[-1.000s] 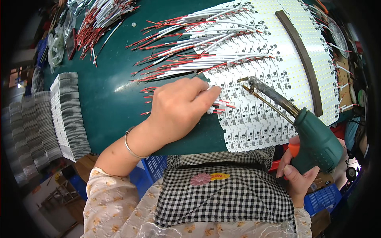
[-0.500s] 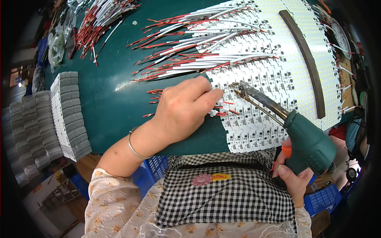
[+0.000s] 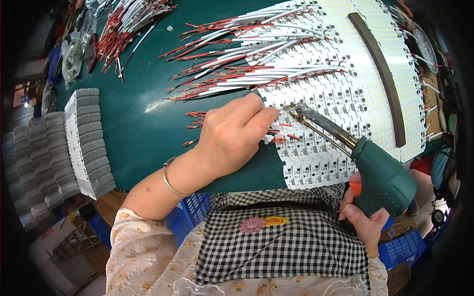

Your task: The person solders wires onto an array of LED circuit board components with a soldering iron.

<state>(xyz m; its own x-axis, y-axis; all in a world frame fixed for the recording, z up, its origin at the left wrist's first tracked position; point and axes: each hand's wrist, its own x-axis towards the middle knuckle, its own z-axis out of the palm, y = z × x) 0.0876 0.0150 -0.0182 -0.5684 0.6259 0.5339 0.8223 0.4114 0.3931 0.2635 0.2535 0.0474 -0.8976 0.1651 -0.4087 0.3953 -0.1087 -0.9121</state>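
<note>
My left hand (image 3: 234,130) is closed in a pinch at the left edge of the white circuit boards (image 3: 321,160). Short wires (image 3: 290,136) with red insulation and bare ends poke out on both sides of it, so it seems to grip a small bunch; the fingertips are hidden. My right hand (image 3: 363,219) is wrapped round the handle of a green soldering gun (image 3: 385,177), near its orange trigger. The gun's dark metal tip points left, just right of my left fingers, close over the boards. Whether it touches them I cannot tell.
Rows of white and red wires (image 3: 276,74) lie across the boards' far left part. A dark bar (image 3: 380,74) rests on the panels. At the far left are a wire heap (image 3: 128,29) and stacked grey-white pieces (image 3: 89,143). Blue crates (image 3: 402,246) stand below the green table (image 3: 143,133).
The soldering gun's tip has shifted slightly left, toward my left fingers. My left hand keeps its pinch in nearly the same place, and the whole view has drifted a little.
</note>
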